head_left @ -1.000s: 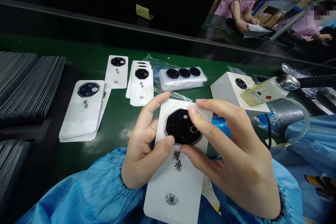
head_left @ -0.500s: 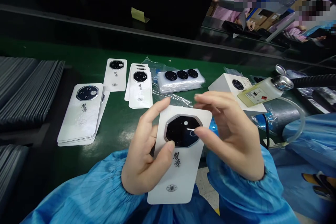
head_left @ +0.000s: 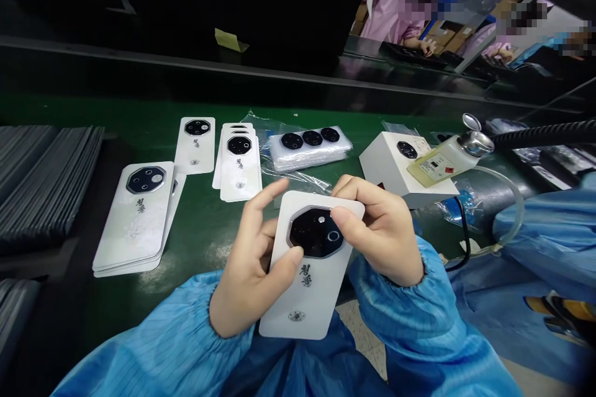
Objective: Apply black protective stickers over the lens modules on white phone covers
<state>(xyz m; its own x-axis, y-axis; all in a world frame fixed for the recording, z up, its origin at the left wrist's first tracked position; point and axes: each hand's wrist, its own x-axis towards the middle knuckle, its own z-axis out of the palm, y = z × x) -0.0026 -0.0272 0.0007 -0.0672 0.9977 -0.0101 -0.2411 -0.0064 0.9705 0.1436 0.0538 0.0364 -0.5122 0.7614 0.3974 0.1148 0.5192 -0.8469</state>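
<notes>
I hold a white phone back cover (head_left: pixel 307 298) with a black octagonal camera panel (head_left: pixel 315 232) upright in front of me. My left hand (head_left: pixel 249 273) grips its left edge, thumb on the lower rim of the camera panel. My right hand (head_left: pixel 379 232) clasps the cover's top right corner, thumb pressed on the panel's right side beside a small ring. Both arms wear blue sleeves.
On the green belt (head_left: pixel 205 229) lie a stack of white covers (head_left: pixel 135 220) at left, more covers (head_left: pixel 238 161) behind, a bagged stack of camera panels (head_left: pixel 310 146), a white box (head_left: pixel 395 164) and a liquid dispenser bottle (head_left: pixel 442 161). Dark trays (head_left: pixel 41 167) sit far left. Other people work in the background.
My right hand has closed in from a loose pose onto the cover's top right corner. The cover has come slightly lower and nearer to me, and the view has shifted a little.
</notes>
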